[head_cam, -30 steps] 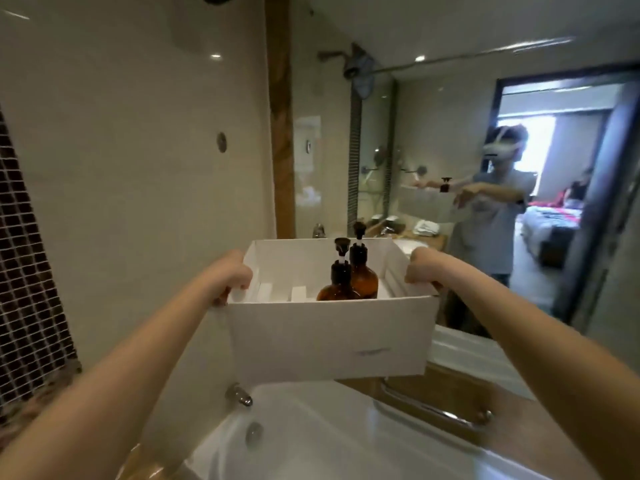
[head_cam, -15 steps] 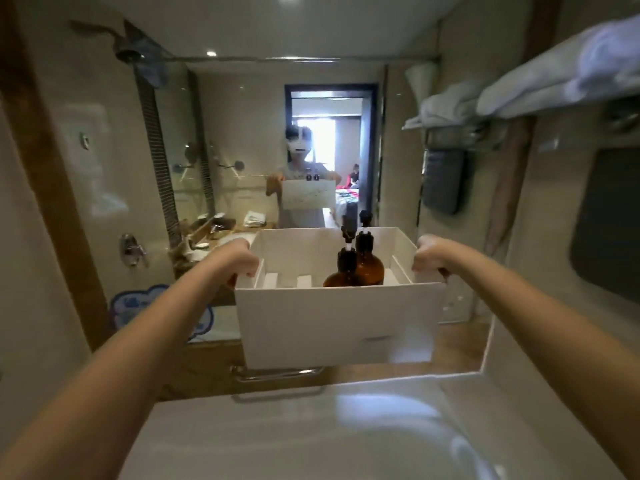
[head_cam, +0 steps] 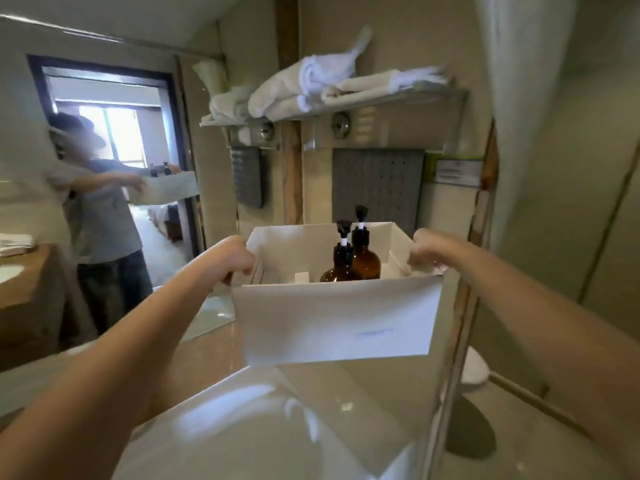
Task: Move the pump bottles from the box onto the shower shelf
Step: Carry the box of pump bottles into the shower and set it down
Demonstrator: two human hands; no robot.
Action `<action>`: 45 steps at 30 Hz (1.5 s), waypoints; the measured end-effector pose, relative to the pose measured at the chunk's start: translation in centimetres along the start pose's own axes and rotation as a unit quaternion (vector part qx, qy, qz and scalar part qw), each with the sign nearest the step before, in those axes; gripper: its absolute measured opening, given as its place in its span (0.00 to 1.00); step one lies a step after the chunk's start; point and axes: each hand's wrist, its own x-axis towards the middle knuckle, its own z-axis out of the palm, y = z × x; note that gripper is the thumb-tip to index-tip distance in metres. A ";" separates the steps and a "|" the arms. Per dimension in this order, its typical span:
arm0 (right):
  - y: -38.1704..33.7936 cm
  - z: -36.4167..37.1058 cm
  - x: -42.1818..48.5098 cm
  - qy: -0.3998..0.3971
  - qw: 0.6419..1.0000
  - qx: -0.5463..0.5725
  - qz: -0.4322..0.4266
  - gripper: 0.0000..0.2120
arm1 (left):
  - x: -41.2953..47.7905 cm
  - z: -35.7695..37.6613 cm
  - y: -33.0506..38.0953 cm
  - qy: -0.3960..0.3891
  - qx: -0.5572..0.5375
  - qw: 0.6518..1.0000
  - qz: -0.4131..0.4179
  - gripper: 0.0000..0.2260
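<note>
Box first: where is it in the head view? asks my colleague.

It is held up in the air, I answer. It is white, open at the top, and it hangs above the white bathtub. My left hand grips the top edge of its left wall, with the fingers curled over the rim. My right hand grips the right wall in the same way.

And what is inside?

Two brown bottles with black pumps, both upright, in the right part of the box. The nearer pump bottle stands in front. The farther pump bottle is just behind it, a little to the right. I cannot tell if they touch each other. A small white insert stands on the box floor, left of them.

What do you see around?

On the wall ahead, higher than the box, is a metal rack with white towels lying on it. Below the rack hangs a grey panel. At the left, a mirror shows a blurred reflection of the person who holds the box.
</note>
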 end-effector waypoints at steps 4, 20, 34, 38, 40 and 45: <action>8.8 -4.1 -2.7 0.030 0.997 -0.003 0.076 0.05 | -0.2 6.0 7.7 -0.046 0.025 0.997 0.054 0.14; 33.0 -11.7 -16.5 0.124 0.934 0.066 0.328 0.16 | -4.7 26.1 29.8 -0.213 0.039 0.947 0.237 0.13; 36.7 -12.5 -22.8 0.179 0.857 0.046 0.482 0.12 | -4.9 33.3 38.1 -0.256 0.091 0.885 0.378 0.16; 37.1 -12.3 -21.8 0.190 0.850 0.040 0.489 0.13 | -3.9 34.4 39.0 -0.271 0.070 0.873 0.400 0.16; 37.6 -12.2 -21.1 0.189 0.847 0.044 0.495 0.12 | -3.2 34.9 39.4 -0.280 0.066 0.867 0.407 0.16; 39.6 -12.4 -18.8 0.193 0.841 0.070 0.501 0.12 | -1.3 36.2 40.9 -0.306 0.054 0.860 0.404 0.15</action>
